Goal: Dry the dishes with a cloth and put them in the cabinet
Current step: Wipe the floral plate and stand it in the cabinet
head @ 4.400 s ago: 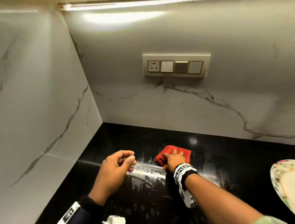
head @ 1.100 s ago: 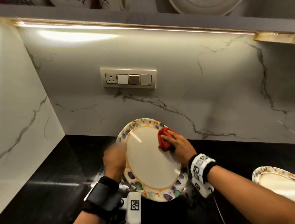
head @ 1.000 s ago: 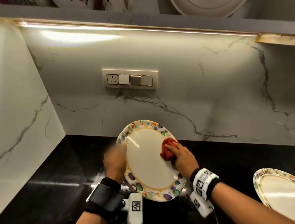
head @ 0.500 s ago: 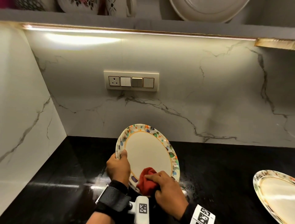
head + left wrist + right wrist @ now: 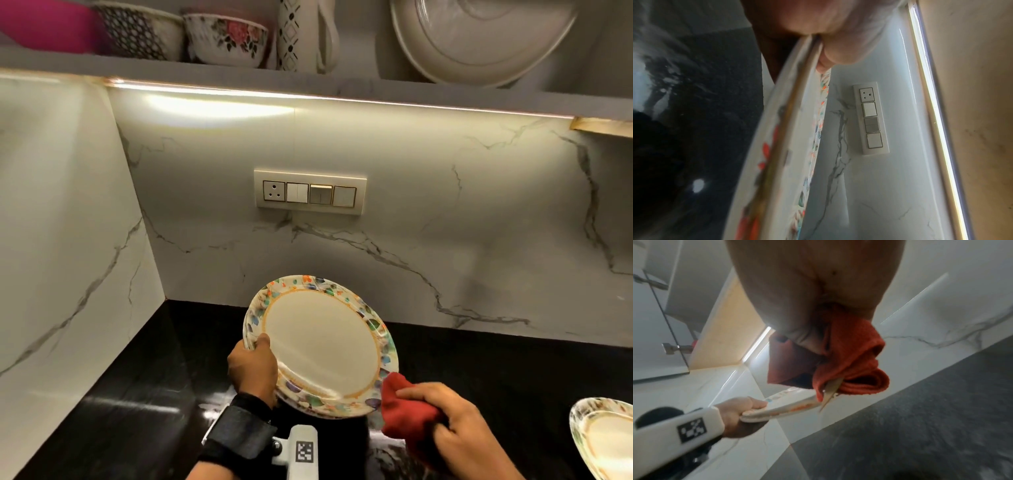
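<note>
A white plate with a coloured leaf border (image 5: 322, 346) is held tilted above the black counter, face toward me. My left hand (image 5: 253, 368) grips its left rim, thumb on the face; the left wrist view shows the plate's edge (image 5: 789, 129) pinched under the thumb. My right hand (image 5: 455, 431) holds a bunched red cloth (image 5: 404, 411) at the plate's lower right rim. In the right wrist view the cloth (image 5: 851, 360) wraps over the plate's rim (image 5: 789, 408), and the left hand (image 5: 737, 412) is at the far side.
A second patterned plate (image 5: 603, 442) lies on the black counter (image 5: 513, 377) at the right edge. An open shelf (image 5: 308, 85) overhead carries bowls (image 5: 226, 37), a jug and a large white dish (image 5: 479, 37). A switch panel (image 5: 310, 192) is set in the marble wall.
The right hand has carried the cloth from the plate's lower edge to its lower right rim. The view has tilted up, showing the shelf with its bowls.
</note>
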